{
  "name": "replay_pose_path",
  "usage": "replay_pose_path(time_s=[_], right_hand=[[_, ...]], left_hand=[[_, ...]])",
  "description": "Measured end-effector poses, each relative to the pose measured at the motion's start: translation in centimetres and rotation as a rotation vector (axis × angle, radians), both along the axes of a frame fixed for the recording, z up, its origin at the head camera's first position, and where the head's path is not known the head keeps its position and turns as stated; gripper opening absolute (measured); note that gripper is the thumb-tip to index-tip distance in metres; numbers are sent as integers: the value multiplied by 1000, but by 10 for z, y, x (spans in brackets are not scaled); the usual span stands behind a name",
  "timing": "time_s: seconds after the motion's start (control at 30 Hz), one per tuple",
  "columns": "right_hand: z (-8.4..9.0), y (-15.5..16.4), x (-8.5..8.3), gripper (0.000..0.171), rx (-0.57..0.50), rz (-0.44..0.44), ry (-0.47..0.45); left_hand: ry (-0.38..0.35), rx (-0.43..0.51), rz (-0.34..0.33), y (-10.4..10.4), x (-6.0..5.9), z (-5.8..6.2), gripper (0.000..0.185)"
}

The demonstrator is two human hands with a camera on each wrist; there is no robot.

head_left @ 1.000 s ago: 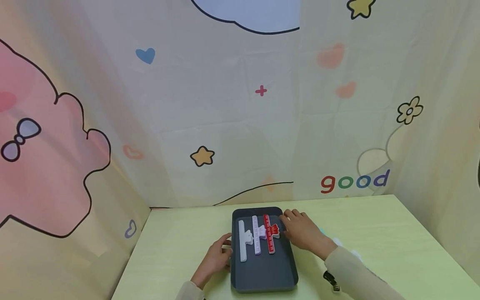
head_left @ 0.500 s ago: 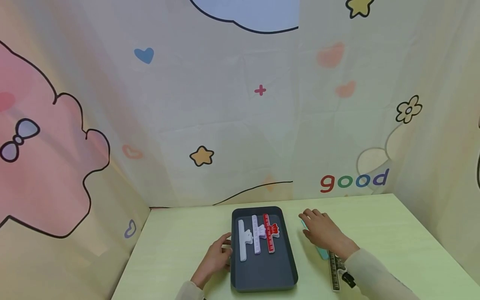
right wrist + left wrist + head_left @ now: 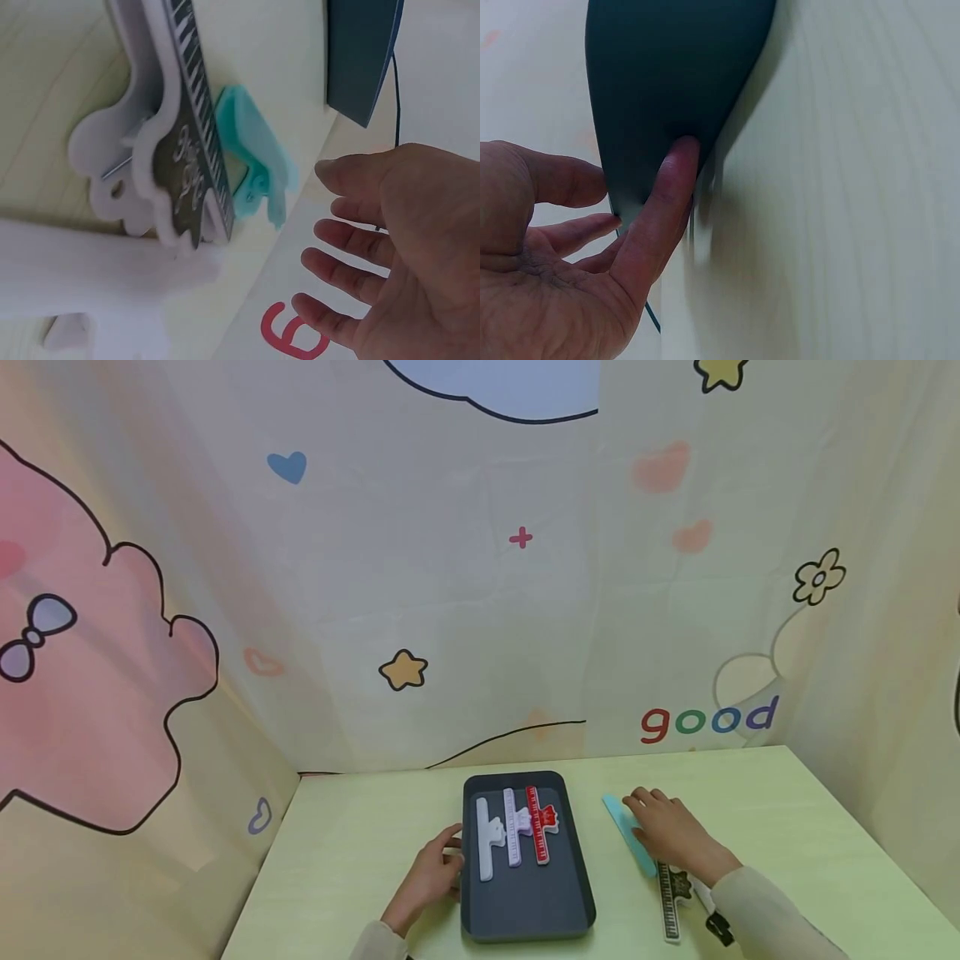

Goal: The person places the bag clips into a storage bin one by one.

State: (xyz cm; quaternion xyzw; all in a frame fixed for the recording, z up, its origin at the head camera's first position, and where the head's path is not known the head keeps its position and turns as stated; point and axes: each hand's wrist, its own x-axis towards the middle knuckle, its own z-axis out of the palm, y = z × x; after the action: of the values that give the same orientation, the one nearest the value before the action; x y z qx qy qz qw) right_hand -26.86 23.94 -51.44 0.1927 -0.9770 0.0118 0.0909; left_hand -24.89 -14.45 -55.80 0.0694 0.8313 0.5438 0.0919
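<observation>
The backdrop cloth (image 3: 480, 568) bears the word "good" (image 3: 709, 722) in lowercase letters: red g, green o, blue o, purple d. A small red plus sign (image 3: 521, 537) is printed higher up. The scale marks on the clips are too small to read.

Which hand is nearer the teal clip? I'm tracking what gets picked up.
Right. The right hand hovers over the teal clip beside the tray; the left hand touches the tray's far side.
</observation>
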Motion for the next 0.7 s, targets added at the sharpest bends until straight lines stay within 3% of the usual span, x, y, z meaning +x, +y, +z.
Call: replay_pose_path(time_s=[0.7], right_hand=[[-17, 12, -10, 42, 89, 51, -97]], left_hand=[[11, -20, -3, -1, 0, 3, 55]])
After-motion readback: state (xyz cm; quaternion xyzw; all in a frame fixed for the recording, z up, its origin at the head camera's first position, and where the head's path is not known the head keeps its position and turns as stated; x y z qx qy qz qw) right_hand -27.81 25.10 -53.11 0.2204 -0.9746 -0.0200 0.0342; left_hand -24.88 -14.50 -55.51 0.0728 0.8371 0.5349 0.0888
